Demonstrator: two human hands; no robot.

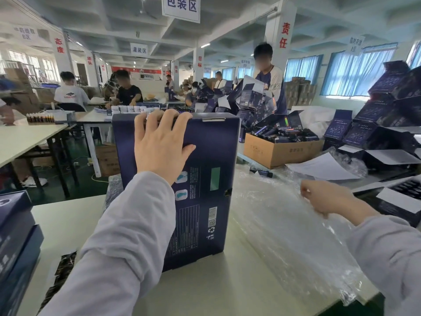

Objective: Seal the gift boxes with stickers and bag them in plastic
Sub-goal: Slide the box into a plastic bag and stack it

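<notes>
**Fingers hooked over the top of an upright box**

Fingers (157,118) of the left hand (159,144) are curled over the top edge of the gift box (209,156), with the thumb spread flat on its printed face. The box is stood on end on the pale table (68,224), just in front of the wearer. Its lower left part is covered by the grey sleeve (127,236).

The right hand (323,197) is laid on a heap of clear plastic bags (284,242) just right of the box. Its fingers are bent down into the film and hidden, so it cannot be told whether a bag is pinched.

At the near left edge, closed dark boxes (13,236) are stacked, and a dark glossy strip (61,274) is laid on the table beside them.

Beyond the bags, a cardboard carton (280,153) filled with dark bottles (284,133) is seen, with white sheets (323,167) beside it. Open dark boxes (387,110) are piled high on the right.

Much of the middle ground is blocked by the upright box. Farther back, a standing person (271,83) is seen behind more open boxes, seated workers (70,92) are gathered at other tables, and a white sign (181,8) is hung from the ceiling.
</notes>
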